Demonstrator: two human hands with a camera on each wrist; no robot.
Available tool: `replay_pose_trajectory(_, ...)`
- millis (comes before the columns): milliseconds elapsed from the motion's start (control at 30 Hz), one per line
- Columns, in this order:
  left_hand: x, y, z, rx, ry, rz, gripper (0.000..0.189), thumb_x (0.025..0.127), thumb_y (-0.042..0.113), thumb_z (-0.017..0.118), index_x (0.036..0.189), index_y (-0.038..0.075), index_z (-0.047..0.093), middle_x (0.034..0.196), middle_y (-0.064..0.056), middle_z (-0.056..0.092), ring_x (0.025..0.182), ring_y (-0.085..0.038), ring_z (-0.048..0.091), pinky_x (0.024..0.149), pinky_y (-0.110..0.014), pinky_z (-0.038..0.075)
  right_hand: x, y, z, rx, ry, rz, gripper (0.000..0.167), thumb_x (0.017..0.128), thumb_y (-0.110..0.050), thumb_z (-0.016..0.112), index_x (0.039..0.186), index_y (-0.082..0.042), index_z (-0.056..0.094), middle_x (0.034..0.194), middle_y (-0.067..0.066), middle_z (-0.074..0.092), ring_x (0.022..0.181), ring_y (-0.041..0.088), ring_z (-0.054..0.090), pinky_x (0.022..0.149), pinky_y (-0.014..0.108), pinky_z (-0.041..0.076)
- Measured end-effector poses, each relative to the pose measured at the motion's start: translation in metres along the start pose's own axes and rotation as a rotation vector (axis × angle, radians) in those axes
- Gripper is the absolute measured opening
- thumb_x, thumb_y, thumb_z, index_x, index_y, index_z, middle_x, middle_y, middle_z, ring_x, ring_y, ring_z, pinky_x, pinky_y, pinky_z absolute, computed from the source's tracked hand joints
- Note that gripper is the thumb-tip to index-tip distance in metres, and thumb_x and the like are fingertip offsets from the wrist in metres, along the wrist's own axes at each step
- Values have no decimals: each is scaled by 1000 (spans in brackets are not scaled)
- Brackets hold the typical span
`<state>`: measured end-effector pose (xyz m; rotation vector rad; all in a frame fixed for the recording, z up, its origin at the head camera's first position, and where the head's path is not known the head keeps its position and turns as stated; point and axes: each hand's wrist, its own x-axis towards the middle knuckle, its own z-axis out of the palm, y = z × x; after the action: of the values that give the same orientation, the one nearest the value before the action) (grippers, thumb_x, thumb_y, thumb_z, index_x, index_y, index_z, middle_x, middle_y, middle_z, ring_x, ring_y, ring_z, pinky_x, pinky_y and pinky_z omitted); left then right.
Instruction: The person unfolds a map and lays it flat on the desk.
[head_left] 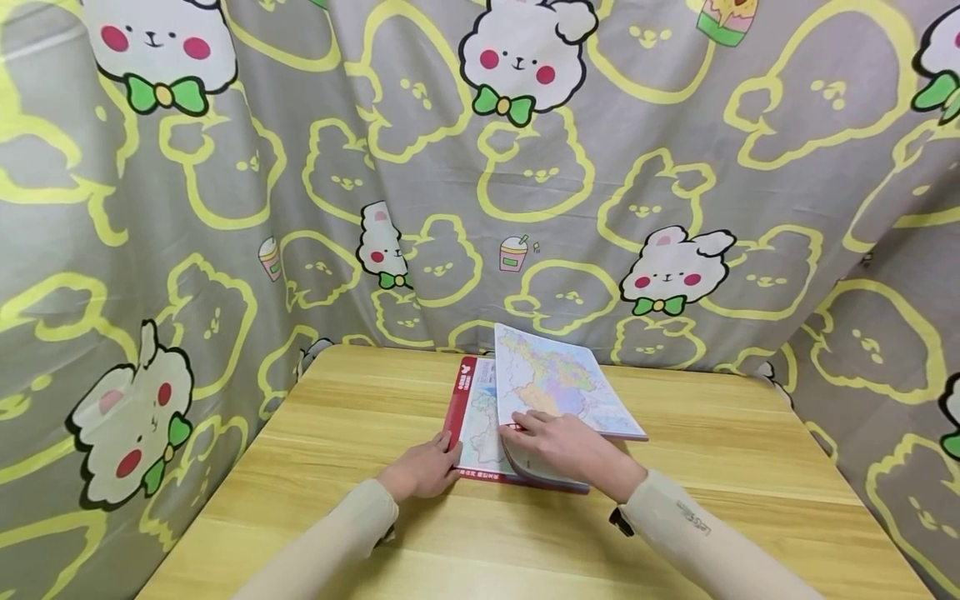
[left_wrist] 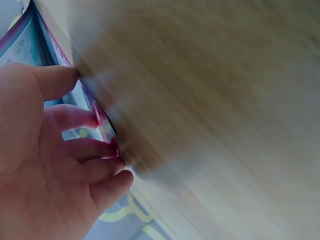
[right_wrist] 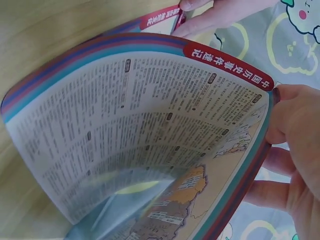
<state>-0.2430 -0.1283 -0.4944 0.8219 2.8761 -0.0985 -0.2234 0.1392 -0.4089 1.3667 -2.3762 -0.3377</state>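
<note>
A printed map sheet (head_left: 480,429) with a red border lies on the wooden table, partly covered by a folded-over panel (head_left: 555,379) showing a coloured map. My right hand (head_left: 558,446) pinches the left edge of that panel, which bows upward. From the right wrist, its underside (right_wrist: 125,100) shows columns of small text, a red title tab and part of another map. My left hand (head_left: 420,468) rests at the red left edge of the lower sheet; in the left wrist view its loosely bent fingertips (left_wrist: 114,150) touch the edge.
The wooden table (head_left: 315,425) extends around the sheet on all sides. Behind and beside it hangs a grey curtain (head_left: 450,183) printed with yellow outlines and white rabbits. Beige sleeves (head_left: 330,542) cover both forearms.
</note>
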Motion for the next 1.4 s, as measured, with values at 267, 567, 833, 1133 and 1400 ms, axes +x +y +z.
replay_pose_trajectory(267, -7, -3, -3, -59, -2, -23, 56, 97, 35, 50, 141, 0, 42, 146, -24, 34, 135, -36, 31, 105, -44, 32, -8, 5, -9, 3, -5, 16, 57, 87, 0, 63, 138, -21, 51, 132, 7, 55, 113, 25, 57, 63, 35, 54)
replay_pose_trajectory(567, -12, -8, -1, -87, 11, -38, 56, 97, 34, 51, 139, -3, 43, 144, -28, 35, 135, -38, 31, 106, -45, 30, -17, 12, -13, -2, 73, 8, 61, 83, 4, 61, 139, -18, 50, 132, 11, 54, 113, 26, 58, 61, 36, 54)
replay_pose_trajectory(833, -16, -11, -1, -118, 12, -91, 60, 96, 37, 51, 138, -6, 42, 144, -28, 34, 135, -39, 30, 107, -47, 29, -26, 17, -17, 49, 113, 45, 58, 86, 4, 60, 137, -20, 52, 132, 8, 55, 113, 25, 57, 57, 39, 54)
replay_pose_trajectory(1133, -18, -16, 4, -124, 17, -147, 67, 96, 43, 48, 138, -9, 40, 144, -30, 32, 135, -41, 29, 106, -47, 30, -36, 22, -21, 52, 116, 82, 57, 88, 1, 58, 140, -20, 48, 135, 8, 53, 115, 26, 56, 55, 40, 53)
replay_pose_trajectory(1400, -21, -22, 4, -159, 14, -190, 70, 95, 43, 50, 137, -12, 38, 144, -32, 31, 135, -43, 28, 107, -49, 28, -46, 27, -25, 70, 190, 95, 56, 88, 1, 50, 141, -19, 48, 134, 9, 54, 114, 26, 57, 56, 41, 53)
